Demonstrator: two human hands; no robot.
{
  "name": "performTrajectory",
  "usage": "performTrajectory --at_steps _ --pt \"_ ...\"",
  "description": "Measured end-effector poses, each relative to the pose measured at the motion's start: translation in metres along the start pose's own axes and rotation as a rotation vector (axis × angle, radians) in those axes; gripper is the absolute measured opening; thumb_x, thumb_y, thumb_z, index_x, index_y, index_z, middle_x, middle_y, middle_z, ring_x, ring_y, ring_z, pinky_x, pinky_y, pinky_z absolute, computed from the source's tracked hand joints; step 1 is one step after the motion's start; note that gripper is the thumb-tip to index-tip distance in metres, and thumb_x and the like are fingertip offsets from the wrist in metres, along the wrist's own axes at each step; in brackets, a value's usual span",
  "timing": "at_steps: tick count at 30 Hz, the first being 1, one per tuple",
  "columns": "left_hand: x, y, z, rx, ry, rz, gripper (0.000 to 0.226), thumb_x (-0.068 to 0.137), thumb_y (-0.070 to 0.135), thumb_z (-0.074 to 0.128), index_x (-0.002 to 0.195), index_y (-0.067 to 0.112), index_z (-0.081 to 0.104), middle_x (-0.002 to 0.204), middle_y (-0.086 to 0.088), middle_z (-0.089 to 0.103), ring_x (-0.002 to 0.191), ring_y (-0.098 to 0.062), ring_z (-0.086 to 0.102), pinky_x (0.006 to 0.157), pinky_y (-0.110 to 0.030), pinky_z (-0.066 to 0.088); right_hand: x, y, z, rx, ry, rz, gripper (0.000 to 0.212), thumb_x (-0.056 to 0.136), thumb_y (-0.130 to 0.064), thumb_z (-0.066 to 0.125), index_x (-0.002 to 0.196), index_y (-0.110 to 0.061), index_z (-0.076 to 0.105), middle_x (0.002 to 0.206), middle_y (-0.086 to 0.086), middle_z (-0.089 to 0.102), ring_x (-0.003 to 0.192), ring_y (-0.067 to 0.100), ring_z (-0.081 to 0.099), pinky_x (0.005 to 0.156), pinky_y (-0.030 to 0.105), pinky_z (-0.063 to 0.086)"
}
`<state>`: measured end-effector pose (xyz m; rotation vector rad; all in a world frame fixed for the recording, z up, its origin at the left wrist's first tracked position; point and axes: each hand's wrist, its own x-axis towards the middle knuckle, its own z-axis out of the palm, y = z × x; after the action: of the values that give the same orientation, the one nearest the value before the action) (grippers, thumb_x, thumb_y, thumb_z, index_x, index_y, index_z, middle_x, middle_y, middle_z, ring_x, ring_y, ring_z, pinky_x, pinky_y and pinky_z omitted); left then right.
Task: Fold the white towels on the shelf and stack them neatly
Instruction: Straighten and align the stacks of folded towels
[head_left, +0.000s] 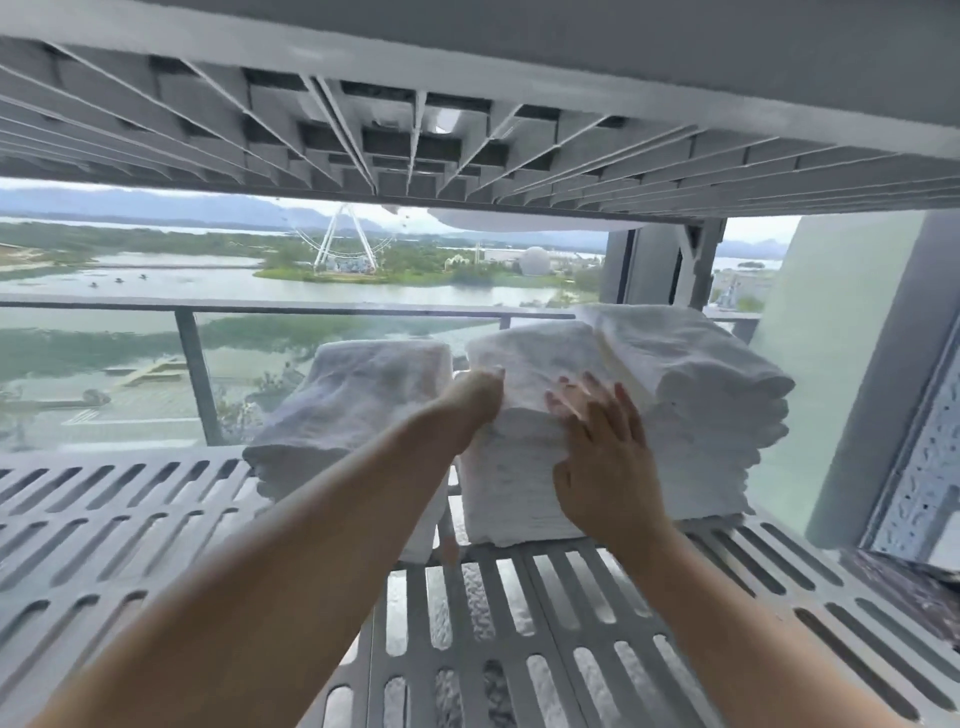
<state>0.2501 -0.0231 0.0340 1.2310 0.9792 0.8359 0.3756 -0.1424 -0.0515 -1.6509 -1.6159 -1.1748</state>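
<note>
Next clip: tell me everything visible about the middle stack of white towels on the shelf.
The middle stack is a block of folded white terry towels, layers showing as thin lines on its front. It stands upright on the grey slotted shelf, between a lower left stack and a taller right stack. The right hand lies flat against its front; the left hand meets its upper left edge, fingers hidden.

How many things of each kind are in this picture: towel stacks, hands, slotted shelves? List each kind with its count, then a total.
White towel stacks: 3 (left stack, middle stack, right stack)
Hands: 2 (left hand, right hand)
Slotted shelves: 2 (lower shelf, upper shelf)
Total: 7
</note>
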Motion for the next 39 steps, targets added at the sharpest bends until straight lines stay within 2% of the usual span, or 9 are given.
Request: performTrajectory --at_steps 3,7,11,14,22,27,33,37,39 --pt "0.002 -0.016 0.004 0.004 -0.101 -0.064 0.050 0.106 0.043 0.036 0.126 0.004 0.059 0.115 -0.013 0.066 0.102 -0.028 0.064 0.079 -0.022 0.054 -0.010 -0.011 0.008 0.022 -0.070 -0.048 0.072 0.084 -0.030 0.058 0.150 -0.006 0.040 0.158 0.013 0.036 0.151 0.032 0.022 0.119 0.058 0.021" --pt "-0.009 -0.022 0.008 -0.029 -0.132 -0.137 0.068 0.098 0.063 0.035 0.122 0.007 0.065 0.122 -0.019 0.069 0.111 -0.037 0.067 0.101 -0.049 0.051 -0.019 -0.007 0.017 -0.013 -0.093 0.001 0.083 0.090 -0.053 0.057 0.154 -0.007 0.031 0.161 0.017 0.028 0.152 0.035 0.016 0.119 0.059 0.019" --pt "-0.005 -0.029 0.008 -0.046 -0.099 -0.204 0.073 0.087 0.074 0.043 0.121 0.015 0.068 0.118 -0.011 0.072 0.104 -0.032 0.071 0.094 -0.040 0.053 -0.015 -0.006 0.023 0.002 -0.099 0.021 0.084 0.094 -0.061 0.047 0.158 -0.014 0.021 0.163 0.019 0.021 0.153 0.037 0.009 0.120 0.059 0.016" --pt "-0.001 -0.031 0.014 -0.038 -0.078 -0.203 0.070 0.086 0.073 0.045 0.119 0.015 0.069 0.109 -0.005 0.072 0.091 -0.029 0.071 0.080 -0.037 0.054 -0.017 -0.004 0.028 0.012 -0.100 0.030 0.083 0.095 -0.062 0.043 0.159 -0.014 0.020 0.163 0.020 0.019 0.153 0.038 0.007 0.120 0.060 0.015" --pt "0.008 -0.033 0.019 -0.103 -0.102 -0.120 0.063 0.097 0.060 0.042 0.118 0.007 0.068 0.112 -0.018 0.072 0.108 -0.038 0.067 0.109 -0.049 0.044 -0.017 -0.017 0.034 0.082 -0.079 0.091 0.078 0.093 -0.051 0.050 0.157 -0.013 0.025 0.156 0.024 0.032 0.151 0.042 0.012 0.120 0.061 0.012" --pt "0.009 -0.029 0.020 -0.087 -0.105 -0.082 0.061 0.096 0.062 0.043 0.109 0.008 0.070 0.094 -0.014 0.076 0.094 -0.035 0.071 0.103 -0.047 0.049 -0.016 -0.015 0.036 0.120 -0.075 0.116 0.075 0.095 -0.053 0.043 0.157 -0.017 0.024 0.155 0.022 0.033 0.151 0.042 0.014 0.121 0.059 0.012" --pt "-0.004 -0.029 0.032 -0.078 0.006 -0.037 0.046 0.099 0.050 0.050 0.095 0.008 0.069 0.072 -0.010 0.075 0.061 -0.025 0.073 0.059 -0.030 0.057 -0.018 -0.010 0.046 0.144 -0.040 0.131 0.072 0.096 -0.053 0.045 0.157 -0.019 0.027 0.155 0.020 0.034 0.148 0.041 0.022 0.121 0.058 0.015" --pt "-0.008 -0.027 0.031 -0.067 -0.027 -0.046 0.052 0.103 0.049 0.045 0.113 0.003 0.066 0.091 -0.014 0.076 0.082 -0.029 0.073 0.085 -0.037 0.058 -0.019 -0.011 0.048 0.154 -0.022 0.136 0.069 0.097 -0.051 0.044 0.157 -0.019 0.028 0.155 0.021 0.036 0.148 0.041 0.023 0.120 0.059 0.017" --pt "-0.009 -0.025 0.030 -0.006 -0.061 -0.081 0.058 0.103 0.052 0.042 0.126 0.004 0.063 0.101 -0.014 0.073 0.089 -0.029 0.071 0.081 -0.034 0.057 -0.020 -0.011 0.046 0.155 -0.021 0.139 0.067 0.098 -0.050 0.043 0.156 -0.020 0.029 0.153 0.020 0.037 0.147 0.041 0.025 0.120 0.058 0.017"
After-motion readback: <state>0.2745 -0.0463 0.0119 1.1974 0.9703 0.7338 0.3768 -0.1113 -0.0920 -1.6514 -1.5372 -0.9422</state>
